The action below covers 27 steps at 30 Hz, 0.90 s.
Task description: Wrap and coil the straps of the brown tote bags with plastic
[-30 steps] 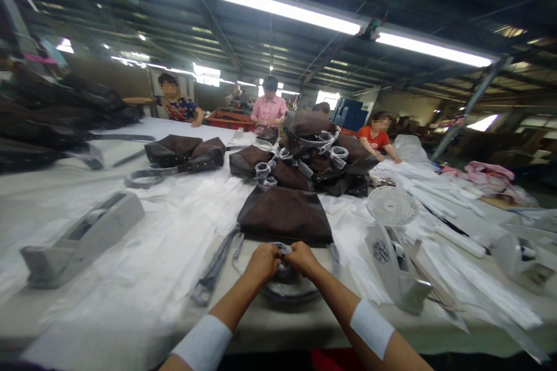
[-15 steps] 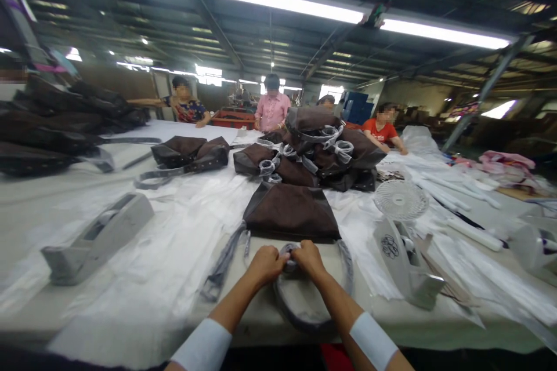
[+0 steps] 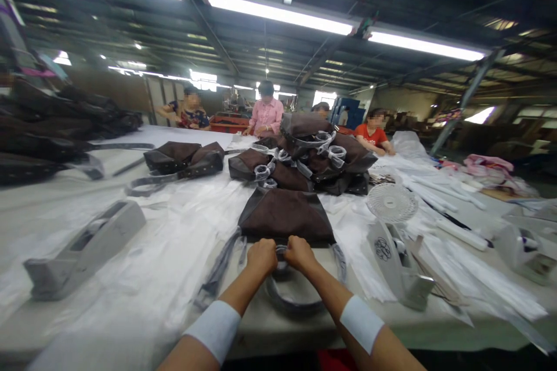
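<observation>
A dark brown bag (image 3: 286, 215) with black corners lies on the table in front of me. Its plastic-wrapped handle (image 3: 296, 306) curves toward the table's front edge. My left hand (image 3: 263, 255) is closed on the wrapped handle just below the bag. Right beside it, my right hand (image 3: 300, 253) is closed on the same handle, and a loop of wrapping shows between the two fists. A wrapped strap (image 3: 217, 269) trails from the bag's left side.
Tape dispensers stand at left (image 3: 87, 249) and right (image 3: 398, 266), near a white fan (image 3: 391, 203). Behind are piled brown bags (image 3: 322, 156), with more at left (image 3: 183, 159). Plastic sheets (image 3: 174, 232) cover much of the table. Several people are around its far side.
Both my hands have shifted slightly left in view and sit closer to the bag, still at the handle. The whole view has shifted a little. A person at the back left has drawn in an outstretched arm.
</observation>
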Motion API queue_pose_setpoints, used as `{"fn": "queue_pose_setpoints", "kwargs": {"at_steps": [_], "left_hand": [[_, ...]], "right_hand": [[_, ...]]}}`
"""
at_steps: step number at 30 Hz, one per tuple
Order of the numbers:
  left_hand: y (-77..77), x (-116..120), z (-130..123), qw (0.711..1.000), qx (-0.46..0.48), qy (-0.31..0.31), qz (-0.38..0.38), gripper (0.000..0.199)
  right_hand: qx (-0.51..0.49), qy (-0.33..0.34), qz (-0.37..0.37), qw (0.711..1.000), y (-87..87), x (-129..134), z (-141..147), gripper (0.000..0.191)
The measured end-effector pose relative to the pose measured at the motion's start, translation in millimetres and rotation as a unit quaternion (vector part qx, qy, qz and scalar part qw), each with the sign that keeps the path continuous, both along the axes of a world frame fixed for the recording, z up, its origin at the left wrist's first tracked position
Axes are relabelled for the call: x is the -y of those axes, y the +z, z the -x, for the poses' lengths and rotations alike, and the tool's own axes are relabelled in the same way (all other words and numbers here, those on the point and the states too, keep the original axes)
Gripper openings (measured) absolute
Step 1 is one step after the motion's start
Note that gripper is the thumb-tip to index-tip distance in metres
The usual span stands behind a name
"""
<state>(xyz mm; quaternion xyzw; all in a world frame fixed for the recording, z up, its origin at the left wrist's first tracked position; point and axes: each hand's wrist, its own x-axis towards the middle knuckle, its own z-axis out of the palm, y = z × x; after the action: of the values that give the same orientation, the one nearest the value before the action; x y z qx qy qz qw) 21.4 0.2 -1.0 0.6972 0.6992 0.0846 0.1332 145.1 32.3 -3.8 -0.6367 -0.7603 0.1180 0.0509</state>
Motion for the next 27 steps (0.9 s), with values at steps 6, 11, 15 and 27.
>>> {"fn": "queue_pose_setpoints", "kwargs": {"at_steps": [6,11,15,27], "left_hand": [[-3.2,-9,6,1.000,-0.005,-0.025,-0.006,0.027],[-5.2,-16,7,0.998,0.013,-0.059,-0.004,0.025],[-4.5,-21,12,0.998,0.045,-0.053,0.003,0.025],[-5.1,-30,13,0.989,0.103,0.009,0.101,0.014]], "right_hand": [[-0.036,0.032,0.023,0.999,1.1,9,-11,0.027],[0.011,0.296,-0.017,0.955,23.6,12,-42,0.045],[0.099,0.319,-0.057,0.941,20.6,15,-36,0.027],[0.116,0.286,-0.052,0.950,28.2,15,-17,0.023]]}}
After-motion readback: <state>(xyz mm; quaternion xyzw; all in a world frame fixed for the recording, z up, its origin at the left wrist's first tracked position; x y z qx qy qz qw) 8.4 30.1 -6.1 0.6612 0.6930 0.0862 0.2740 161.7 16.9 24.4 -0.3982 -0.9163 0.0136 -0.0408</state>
